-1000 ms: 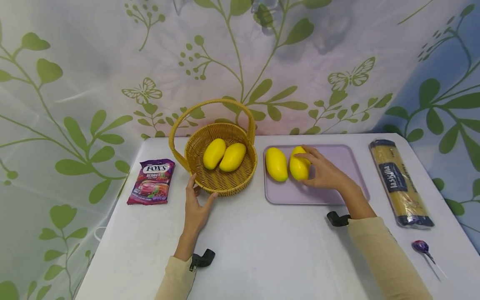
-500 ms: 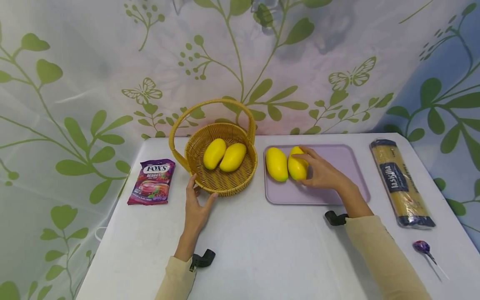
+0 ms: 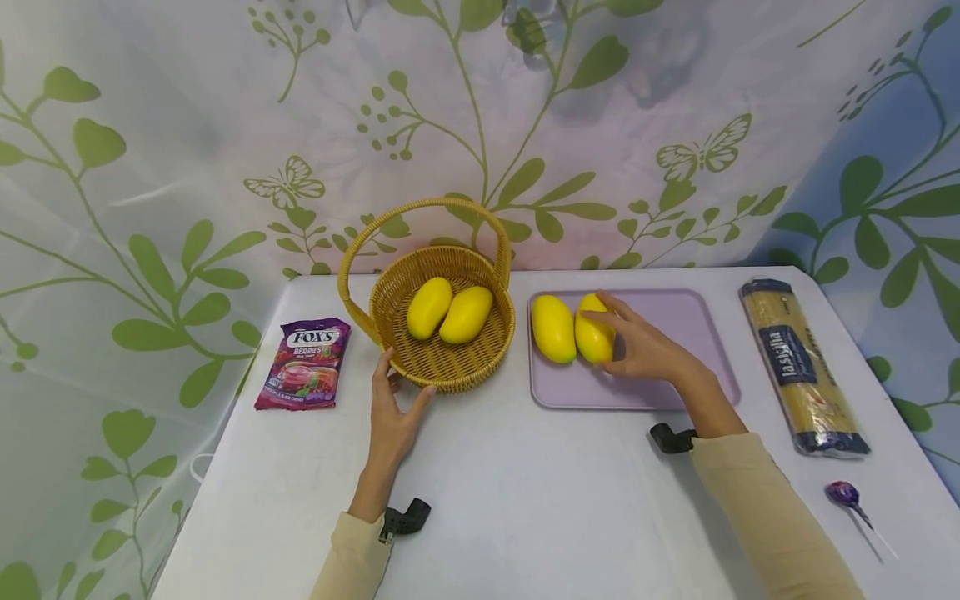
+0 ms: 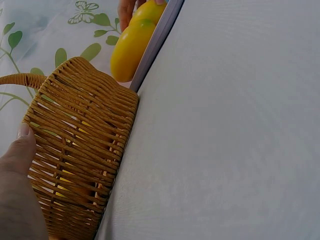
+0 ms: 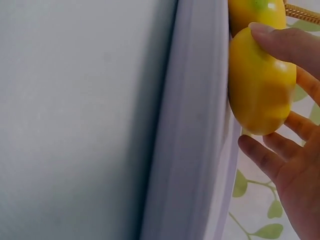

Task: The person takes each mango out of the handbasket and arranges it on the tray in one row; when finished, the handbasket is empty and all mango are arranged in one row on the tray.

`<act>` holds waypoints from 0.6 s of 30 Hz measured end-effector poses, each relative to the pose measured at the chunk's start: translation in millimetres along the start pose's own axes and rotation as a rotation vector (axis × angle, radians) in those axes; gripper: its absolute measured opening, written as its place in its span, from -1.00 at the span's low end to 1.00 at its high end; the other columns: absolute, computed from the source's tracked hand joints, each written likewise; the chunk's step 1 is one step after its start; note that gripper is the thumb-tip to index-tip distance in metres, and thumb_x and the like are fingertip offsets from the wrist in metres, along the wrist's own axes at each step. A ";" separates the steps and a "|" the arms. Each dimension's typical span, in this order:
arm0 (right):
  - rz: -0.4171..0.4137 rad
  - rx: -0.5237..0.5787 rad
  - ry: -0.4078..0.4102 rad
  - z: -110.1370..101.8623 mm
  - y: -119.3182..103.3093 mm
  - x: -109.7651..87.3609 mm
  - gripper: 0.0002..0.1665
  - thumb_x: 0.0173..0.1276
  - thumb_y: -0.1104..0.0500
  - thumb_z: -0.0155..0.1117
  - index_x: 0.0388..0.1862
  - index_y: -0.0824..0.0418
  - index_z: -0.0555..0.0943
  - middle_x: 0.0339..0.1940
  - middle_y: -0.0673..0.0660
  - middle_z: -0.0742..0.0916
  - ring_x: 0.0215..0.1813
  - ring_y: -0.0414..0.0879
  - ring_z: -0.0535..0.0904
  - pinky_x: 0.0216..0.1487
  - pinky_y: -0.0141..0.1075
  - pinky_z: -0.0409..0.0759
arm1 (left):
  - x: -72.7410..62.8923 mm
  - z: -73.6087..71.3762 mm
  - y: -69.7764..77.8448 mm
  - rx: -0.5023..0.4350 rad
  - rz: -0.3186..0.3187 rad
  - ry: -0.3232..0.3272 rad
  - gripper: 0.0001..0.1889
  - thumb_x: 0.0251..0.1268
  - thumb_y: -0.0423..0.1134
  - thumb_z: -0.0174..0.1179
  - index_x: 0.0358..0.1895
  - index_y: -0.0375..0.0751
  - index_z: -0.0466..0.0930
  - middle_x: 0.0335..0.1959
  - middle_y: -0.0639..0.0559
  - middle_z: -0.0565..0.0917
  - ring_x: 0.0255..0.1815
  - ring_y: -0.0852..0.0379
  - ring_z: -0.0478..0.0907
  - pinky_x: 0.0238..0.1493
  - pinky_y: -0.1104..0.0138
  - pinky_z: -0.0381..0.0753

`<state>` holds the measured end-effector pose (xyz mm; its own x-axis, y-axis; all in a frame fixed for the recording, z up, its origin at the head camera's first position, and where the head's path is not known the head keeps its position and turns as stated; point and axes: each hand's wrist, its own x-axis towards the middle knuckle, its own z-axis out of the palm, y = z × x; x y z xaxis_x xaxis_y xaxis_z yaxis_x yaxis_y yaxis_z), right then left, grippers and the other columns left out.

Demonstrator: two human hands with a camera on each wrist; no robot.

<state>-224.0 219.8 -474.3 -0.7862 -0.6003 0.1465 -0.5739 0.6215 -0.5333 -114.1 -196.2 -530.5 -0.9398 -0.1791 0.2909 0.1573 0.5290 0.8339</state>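
At the right, my right hand (image 3: 641, 342) grips a yellow mango (image 3: 594, 329) on the lilac tray (image 3: 637, 396), thumb on the near side and fingers on the far side. A second mango (image 3: 553, 329) lies directly left of it; in the right wrist view the held mango (image 5: 262, 85) overlaps this other mango (image 5: 255, 12). My left hand (image 3: 393, 425) holds the golden wicker basket (image 3: 442, 371) at its near left, thumb (image 4: 22, 145) on the rim and fingers around the side. Inside the basket rest two mangoes, one left (image 3: 429, 308) and one right (image 3: 467, 315).
A purple Fox's candy bag (image 3: 306, 364) lies left of the basket. Right of the tray are a spaghetti pack (image 3: 802, 367) and a lollipop (image 3: 843, 494). The basket's tall handle (image 3: 427, 202) arches upward, and a patterned curtain (image 3: 585, 150) hangs behind the table.
My right hand has shifted the gripped mango slightly left, closer to the neighbouring mango on the tray. The left hand and basket have stayed in place.
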 end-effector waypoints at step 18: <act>0.038 0.010 0.001 -1.1 -6.0 -1.1 0.06 -0.05 0.13 0.63 0.45 0.16 0.34 0.59 0.32 0.10 0.53 0.37 0.04 0.37 0.34 0.18 | -0.5 -0.6 2.4 -0.012 0.016 -0.001 -0.07 0.24 -0.07 0.34 0.56 0.07 -0.07 0.47 -0.06 0.23 0.31 -0.02 0.35 0.30 0.07 0.35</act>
<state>-219.9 217.3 -470.4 -0.8077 -0.5758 0.1270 -0.5414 0.6390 -0.5464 -113.0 -195.3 -528.4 -0.9377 -0.1697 0.3031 0.1756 0.5213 0.8351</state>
